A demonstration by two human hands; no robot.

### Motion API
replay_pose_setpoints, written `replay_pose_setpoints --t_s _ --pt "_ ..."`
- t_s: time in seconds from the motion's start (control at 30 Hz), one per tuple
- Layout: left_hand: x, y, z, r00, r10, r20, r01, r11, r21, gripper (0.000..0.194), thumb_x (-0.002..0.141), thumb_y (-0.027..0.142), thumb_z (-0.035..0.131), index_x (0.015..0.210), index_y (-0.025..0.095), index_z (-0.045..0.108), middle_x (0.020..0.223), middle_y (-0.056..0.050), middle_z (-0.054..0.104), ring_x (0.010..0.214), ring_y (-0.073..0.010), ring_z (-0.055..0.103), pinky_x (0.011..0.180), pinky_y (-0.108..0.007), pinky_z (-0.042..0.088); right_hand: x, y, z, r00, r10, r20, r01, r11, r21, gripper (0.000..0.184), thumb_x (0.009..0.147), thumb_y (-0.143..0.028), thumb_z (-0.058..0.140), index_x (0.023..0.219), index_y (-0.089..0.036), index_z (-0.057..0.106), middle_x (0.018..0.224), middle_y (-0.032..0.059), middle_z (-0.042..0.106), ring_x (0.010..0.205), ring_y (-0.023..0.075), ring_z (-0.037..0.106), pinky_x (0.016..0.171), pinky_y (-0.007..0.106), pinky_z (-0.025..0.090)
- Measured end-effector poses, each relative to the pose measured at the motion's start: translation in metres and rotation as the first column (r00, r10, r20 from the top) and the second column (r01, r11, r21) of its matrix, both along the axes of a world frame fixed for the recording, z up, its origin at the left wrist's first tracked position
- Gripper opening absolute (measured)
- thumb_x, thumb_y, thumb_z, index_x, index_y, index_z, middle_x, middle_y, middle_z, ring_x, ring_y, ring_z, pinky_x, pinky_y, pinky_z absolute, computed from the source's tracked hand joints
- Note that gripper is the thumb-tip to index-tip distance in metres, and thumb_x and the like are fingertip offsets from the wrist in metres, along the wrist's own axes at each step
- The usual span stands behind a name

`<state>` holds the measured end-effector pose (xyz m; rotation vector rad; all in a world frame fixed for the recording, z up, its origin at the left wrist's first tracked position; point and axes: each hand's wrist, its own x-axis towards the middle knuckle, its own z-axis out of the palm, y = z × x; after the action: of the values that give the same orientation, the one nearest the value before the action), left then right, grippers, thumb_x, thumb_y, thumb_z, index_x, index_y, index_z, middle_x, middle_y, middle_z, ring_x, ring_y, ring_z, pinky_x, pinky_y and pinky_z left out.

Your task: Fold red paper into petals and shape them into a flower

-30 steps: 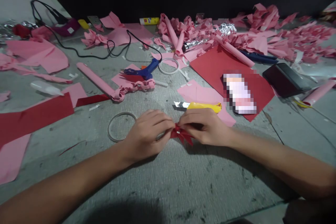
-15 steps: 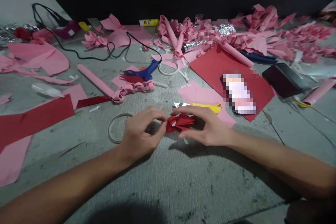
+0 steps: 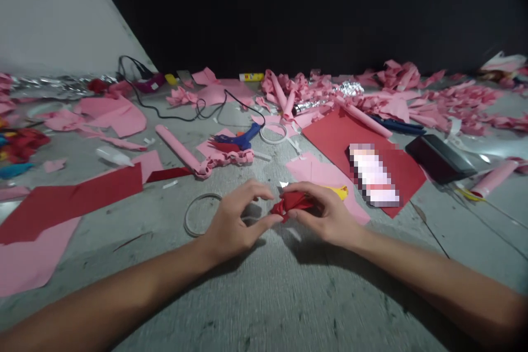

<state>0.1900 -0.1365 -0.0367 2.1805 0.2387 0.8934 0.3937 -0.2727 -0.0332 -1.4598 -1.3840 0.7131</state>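
Note:
A small folded piece of red paper (image 3: 292, 203) is held between the thumb and fingers of my right hand (image 3: 332, 217). To its left, my left hand (image 3: 237, 217) has thumb and forefinger apart in a curve; the thumb tip is at the paper's left end, and whether it touches I cannot tell. Behind my right hand lies a yellow-handled tool (image 3: 340, 192), mostly hidden, on a pink paper scrap (image 3: 307, 168). A grey ring (image 3: 187, 214) rests on the surface beside my left wrist, partly covered by it.
A blue glue gun (image 3: 243, 140) with a black cord sits beyond my hands, near a white ring (image 3: 273, 142). A pixelated phone-like object (image 3: 374, 176) lies on a red sheet (image 3: 330, 132). Red strips (image 3: 82, 201), crumpled pink paper (image 3: 462, 99) and a black box (image 3: 439, 158) lie around.
My left forefinger and thumb have parted from their pinch on the red paper. The paper has turned in my right hand, and the camera view has tilted up.

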Motion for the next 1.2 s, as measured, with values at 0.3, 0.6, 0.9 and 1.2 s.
replay_pose_setpoints --t_s 0.3,0.6,0.9,1.2 --pt "0.000 0.000 -0.005 0.992 -0.096 -0.080 0.095 0.995 -0.018 0.048 0.094 0.020 0.083 0.138 0.026 0.065 0.125 -0.006 0.075 0.114 -0.0210 0.072 0.102 -0.038 0.058 -0.006 0.000 -0.009 0.999 -0.027 0.029 0.025 0.997 0.074 0.034 0.095 -0.026 0.077 0.127 -0.022 0.070 0.116 0.0088 0.081 0.101 0.0223 0.079 0.087 0.039 0.065" --pt "0.004 0.000 0.005 0.994 -0.102 -0.048 0.103 0.995 0.015 0.032 0.098 0.021 0.078 0.128 0.022 0.067 0.118 -0.007 0.076 0.109 -0.0214 0.072 0.101 -0.038 0.058 -0.001 -0.003 -0.002 0.989 -0.008 0.145 -0.014 0.989 0.149 0.031 0.100 -0.023 0.073 0.130 -0.023 0.068 0.121 0.0094 0.078 0.110 0.0229 0.075 0.098 0.042 0.060" --pt "-0.001 -0.007 -0.002 0.997 -0.080 0.002 0.080 0.995 -0.061 0.017 0.098 0.025 0.073 0.113 0.022 0.069 0.108 -0.007 0.076 0.100 -0.0221 0.072 0.093 -0.036 0.058 -0.008 -0.009 -0.014 0.960 0.003 0.279 -0.068 0.972 0.224 0.040 0.100 -0.016 0.065 0.137 -0.029 0.063 0.121 0.0106 0.077 0.108 0.0267 0.076 0.096 0.045 0.065" --pt "0.000 -0.003 -0.014 0.999 -0.032 -0.042 0.030 0.998 -0.047 0.047 0.081 0.025 0.086 0.124 0.027 0.065 0.115 -0.006 0.076 0.103 -0.0253 0.072 0.096 -0.037 0.058 -0.010 0.000 -0.023 0.962 -0.109 0.249 0.015 0.936 0.351 0.042 0.097 -0.022 0.068 0.138 -0.033 0.067 0.119 0.0090 0.080 0.105 0.0292 0.079 0.092 0.043 0.068"
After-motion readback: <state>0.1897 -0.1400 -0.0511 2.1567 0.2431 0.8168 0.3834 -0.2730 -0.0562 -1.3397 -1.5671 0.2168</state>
